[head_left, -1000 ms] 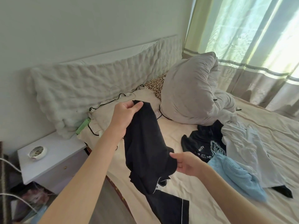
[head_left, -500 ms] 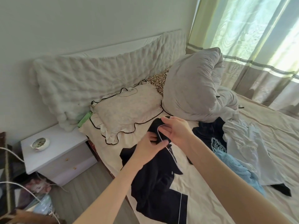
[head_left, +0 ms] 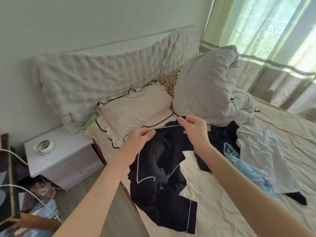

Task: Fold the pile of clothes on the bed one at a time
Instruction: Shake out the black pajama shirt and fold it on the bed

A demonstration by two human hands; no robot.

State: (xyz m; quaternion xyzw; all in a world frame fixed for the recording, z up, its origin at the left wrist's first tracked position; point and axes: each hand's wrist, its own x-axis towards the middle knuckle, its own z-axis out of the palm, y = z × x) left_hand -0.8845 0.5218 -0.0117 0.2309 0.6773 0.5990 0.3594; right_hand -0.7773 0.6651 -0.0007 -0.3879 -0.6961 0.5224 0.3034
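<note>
A small bowl [head_left: 44, 146] sits on the nightstand [head_left: 58, 159]. Over the bed [head_left: 213, 202] edge, left hand [head_left: 142, 136] and right hand [head_left: 193, 128] pinch the black garment's [head_left: 160, 182] white-piped hem, stretched taut between them.

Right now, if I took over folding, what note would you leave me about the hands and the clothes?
Left hand and right hand each pinch the white-piped top edge of the black pyjama garment, stretching it between them. The rest of it hangs crumpled onto the bed sheet near the edge.
Done: one garment picked out, not yet folded.
Left: fold this one, then the pile to the right: black printed shirt, light blue knit, white garment. No folded clothes visible.
</note>
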